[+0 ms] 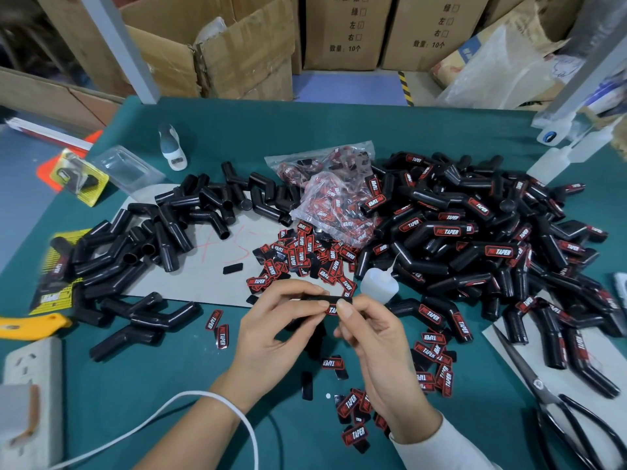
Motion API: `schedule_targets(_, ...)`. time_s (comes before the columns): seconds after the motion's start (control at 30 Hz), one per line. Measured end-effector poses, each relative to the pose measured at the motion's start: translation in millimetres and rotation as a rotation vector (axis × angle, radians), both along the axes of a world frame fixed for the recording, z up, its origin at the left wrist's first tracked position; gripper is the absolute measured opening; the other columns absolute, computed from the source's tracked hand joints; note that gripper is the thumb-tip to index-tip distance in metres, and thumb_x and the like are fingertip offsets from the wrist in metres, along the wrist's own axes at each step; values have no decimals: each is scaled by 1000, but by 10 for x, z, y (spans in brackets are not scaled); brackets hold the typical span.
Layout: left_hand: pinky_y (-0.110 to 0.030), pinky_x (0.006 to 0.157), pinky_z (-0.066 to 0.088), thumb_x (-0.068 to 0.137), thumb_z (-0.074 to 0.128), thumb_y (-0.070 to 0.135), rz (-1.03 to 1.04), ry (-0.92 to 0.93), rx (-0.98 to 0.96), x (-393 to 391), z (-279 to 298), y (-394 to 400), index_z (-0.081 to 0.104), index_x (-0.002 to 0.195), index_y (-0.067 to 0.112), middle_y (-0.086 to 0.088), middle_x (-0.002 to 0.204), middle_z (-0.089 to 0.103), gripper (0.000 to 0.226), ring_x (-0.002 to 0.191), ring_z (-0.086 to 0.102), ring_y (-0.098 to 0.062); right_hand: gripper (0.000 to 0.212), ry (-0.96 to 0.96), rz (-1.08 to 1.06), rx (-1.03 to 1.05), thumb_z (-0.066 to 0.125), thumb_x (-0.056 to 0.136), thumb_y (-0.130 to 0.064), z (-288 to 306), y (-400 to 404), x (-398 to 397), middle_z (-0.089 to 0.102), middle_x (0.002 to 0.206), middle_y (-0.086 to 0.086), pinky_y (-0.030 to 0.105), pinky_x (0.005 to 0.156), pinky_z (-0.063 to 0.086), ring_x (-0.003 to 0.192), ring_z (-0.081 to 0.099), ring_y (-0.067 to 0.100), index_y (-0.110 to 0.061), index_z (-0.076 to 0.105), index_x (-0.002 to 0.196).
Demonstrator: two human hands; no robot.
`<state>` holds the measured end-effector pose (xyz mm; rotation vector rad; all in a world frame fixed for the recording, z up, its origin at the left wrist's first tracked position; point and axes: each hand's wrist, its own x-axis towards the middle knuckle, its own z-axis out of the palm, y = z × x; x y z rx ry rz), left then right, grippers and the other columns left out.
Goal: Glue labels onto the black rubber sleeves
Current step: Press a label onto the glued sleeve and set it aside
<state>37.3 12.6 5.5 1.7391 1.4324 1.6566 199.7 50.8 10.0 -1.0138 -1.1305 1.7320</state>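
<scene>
Sleeves crowd the single head view, and at lower centre of the frame we hold one black rubber sleeve [314,297] between both hands above the green worktop [142,395]. Our left hand [271,330] curls its fingers round the sleeve's left part, while our right hand [369,337] pinches the sleeve's right end, thumb pressed down on a red-and-black label [333,309] seated there. We judge this to be the pressing-on step: to do it well we would keep the label square to the sleeve, press evenly from the middle out to both ends so no corner lifts, and hold firm until the glue takes, with fingertips kept off any squeeze-out. Just beyond our right hand, touching or nearly so, stands one small white glue bottle [378,283]. Counting is rough: the unlabelled pile [163,232] at left of the frame holds several dozen sleeves, the labelled pile [481,239] at right clearly more, too tangled for an exact tally. Loose labels [305,256] lie scattered by the dozen at centre and lower right, plus two clear bags of labels [332,188] above centre. One pair of scissors [556,401] lies at lower right.
</scene>
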Motion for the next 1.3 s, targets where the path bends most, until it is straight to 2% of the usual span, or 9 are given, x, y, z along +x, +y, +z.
schedule_targets(0.17, -28, 94, 53, 88, 74, -5, 2, 33, -8, 12, -4, -7, 78, 102, 3, -11, 113, 66, 17, 108, 69, -22, 42, -11, -13, 9, 80, 81, -51, 6, 10, 5, 50, 70, 1, 34, 78, 45, 71, 48, 16, -12, 68, 77)
schedule_targets(0.27, -28, 94, 51, 91, 72, 1, -11, 30, -39, 17, -8, -9, 78, 101, 5, -10, 113, 64, 13, 108, 67, -22, 34, -27, -4, 18, 76, 84, -47, 12, 10, 9, 49, 71, 1, 29, 76, 44, 73, 48, 17, -15, 68, 75)
schedule_targets(0.4, -25, 94, 48, 90, 72, 3, -35, -8, -91, 24, -4, -2, 77, 101, 8, -8, 111, 62, 13, 106, 64, -21, 34, -32, 11, 24, 75, 86, -47, 10, 9, 16, 49, 71, 0, 29, 76, 44, 72, 47, 16, -15, 69, 76)
schedule_targets(0.57, -30, 91, 52, 85, 78, 0, -37, -63, -92, 37, -1, -9, 76, 95, 9, -7, 106, 67, 14, 102, 67, -24, 32, -19, 52, 31, 74, 89, -44, -8, -11, -12, 53, 72, -7, 28, 75, 47, 70, 47, 10, -13, 74, 81)
schedule_targets(0.67, -31, 91, 53, 85, 77, 0, -43, -52, -109, 21, 1, 0, 79, 94, 4, -8, 105, 67, 10, 101, 68, -23, 35, -11, 55, 20, 73, 89, -44, -19, -4, 1, 53, 73, -4, 29, 76, 47, 71, 47, 12, -9, 75, 86)
schedule_targets(0.87, -25, 89, 52, 87, 76, 3, -43, -12, -117, 13, 11, 6, 80, 99, 5, -8, 106, 65, 13, 101, 66, -20, 40, -15, 50, 20, 70, 91, -44, -31, -12, -4, 48, 71, 2, 27, 74, 46, 71, 46, 14, -4, 76, 92)
schedule_targets(1.0, -26, 88, 51, 91, 78, 9, -39, 4, -106, 3, -24, 11, 80, 98, 5, -7, 107, 64, 9, 101, 66, -20, 48, -28, 39, 33, 67, 93, -46, -37, -28, -16, 47, 70, 4, 25, 73, 44, 71, 47, 16, 1, 70, 86)
schedule_targets(1.17, -27, 89, 51, 91, 76, 12, -35, 22, -100, -25, -42, 18, 78, 94, 6, -2, 109, 65, 8, 102, 67, -21, 48, -39, 43, 35, 63, 96, -49, -41, -41, -31, 47, 70, 7, 32, 76, 46, 70, 48, 18, -10, 57, 68)
schedule_targets(1.3, -31, 88, 52, 92, 75, 12, -54, 48, -115, -45, -50, 21, 78, 95, 5, -2, 109, 66, 9, 101, 67, -23, 50, -41, 43, 33, 61, 96, -50, -45, -40, -30, 48, 69, 7, 31, 75, 47, 70, 49, 18, -10, 55, 67)
